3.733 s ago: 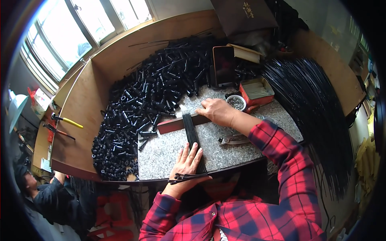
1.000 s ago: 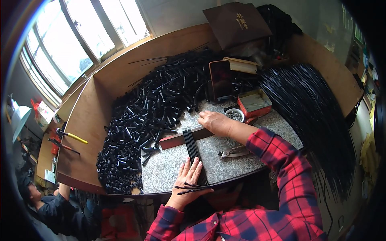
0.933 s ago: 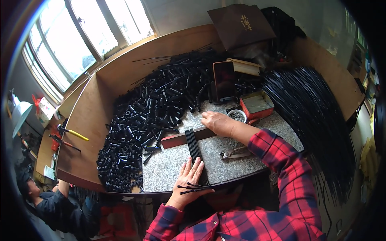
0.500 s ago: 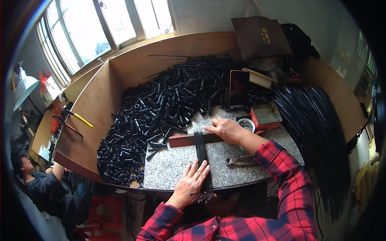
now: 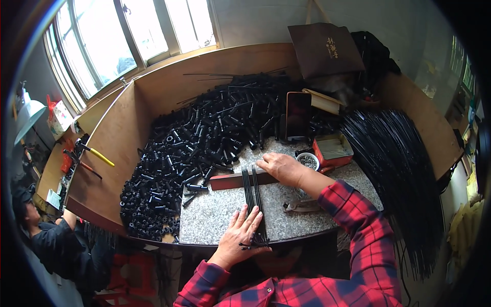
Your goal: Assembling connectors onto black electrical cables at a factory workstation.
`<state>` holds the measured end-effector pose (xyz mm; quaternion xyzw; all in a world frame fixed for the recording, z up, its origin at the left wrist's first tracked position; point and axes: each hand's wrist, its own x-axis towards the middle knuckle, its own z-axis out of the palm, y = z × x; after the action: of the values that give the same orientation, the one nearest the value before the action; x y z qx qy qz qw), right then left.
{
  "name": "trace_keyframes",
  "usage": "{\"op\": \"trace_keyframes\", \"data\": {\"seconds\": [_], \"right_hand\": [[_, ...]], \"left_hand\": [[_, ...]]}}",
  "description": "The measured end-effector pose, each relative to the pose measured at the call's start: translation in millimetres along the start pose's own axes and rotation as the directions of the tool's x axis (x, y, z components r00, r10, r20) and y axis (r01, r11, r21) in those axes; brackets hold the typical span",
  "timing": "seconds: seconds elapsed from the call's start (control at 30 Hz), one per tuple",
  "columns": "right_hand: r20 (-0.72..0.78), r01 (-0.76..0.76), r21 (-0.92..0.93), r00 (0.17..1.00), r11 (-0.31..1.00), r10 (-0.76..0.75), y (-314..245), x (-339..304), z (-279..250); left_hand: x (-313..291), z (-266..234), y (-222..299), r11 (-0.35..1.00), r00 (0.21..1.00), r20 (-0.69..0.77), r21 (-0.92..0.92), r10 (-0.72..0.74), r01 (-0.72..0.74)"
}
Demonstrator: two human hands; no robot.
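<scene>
Left hand (image 5: 235, 240): fingers extended, slightly spread, flat over black rods (image 5: 248, 188), two groups, crossing one red-sided bar (image 5: 225, 182) on bench (image 5: 204, 220). Right hand (image 5: 286, 169): fingers curled at bar, grip cannot be told. Outward: one pliers (image 5: 306, 206), one white cup (image 5: 316, 166), one phone (image 5: 298, 115).

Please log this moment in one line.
left hand: on thin black rods; right hand: over straight red-brown bar; rods: across bar, in two groups

Item: dark brown, rectangular bag (image 5: 309, 55), standing beyond the right hand (image 5: 284, 169) and off to its right. Its upper front is bearing gold characters (image 5: 332, 46), running downward in a short, slanting column. Smaller gold marks are sitting beside that column, too small for reading.
</scene>
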<state>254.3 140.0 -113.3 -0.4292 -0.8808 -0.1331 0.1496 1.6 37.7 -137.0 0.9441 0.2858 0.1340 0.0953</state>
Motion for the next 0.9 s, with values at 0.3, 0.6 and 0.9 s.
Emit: {"op": "trace_keyframes", "data": {"seconds": [0.3, 0.6, 0.9], "right_hand": [[0.016, -0.041, -0.013, 0.999, 0.999, 0.041, 4, -1, 5], [-0.011, -0.031, -0.006, 0.999, 0.999, 0.031, 4, 3, 4], [-0.001, -0.062, 0.105, 0.998, 0.993, 0.063, -12, 8, 6]], "left_hand": [[0, -4, 3, 1.000, 1.000, -0.005, -0.021, -0.005, 0.005], [-1, 3, -2, 1.000, 1.000, -0.026, -0.011, 0.008, -0.009], [0, -2, 2, 1.000, 1.000, -0.030, -0.013, 0.000, 0.000]]}}
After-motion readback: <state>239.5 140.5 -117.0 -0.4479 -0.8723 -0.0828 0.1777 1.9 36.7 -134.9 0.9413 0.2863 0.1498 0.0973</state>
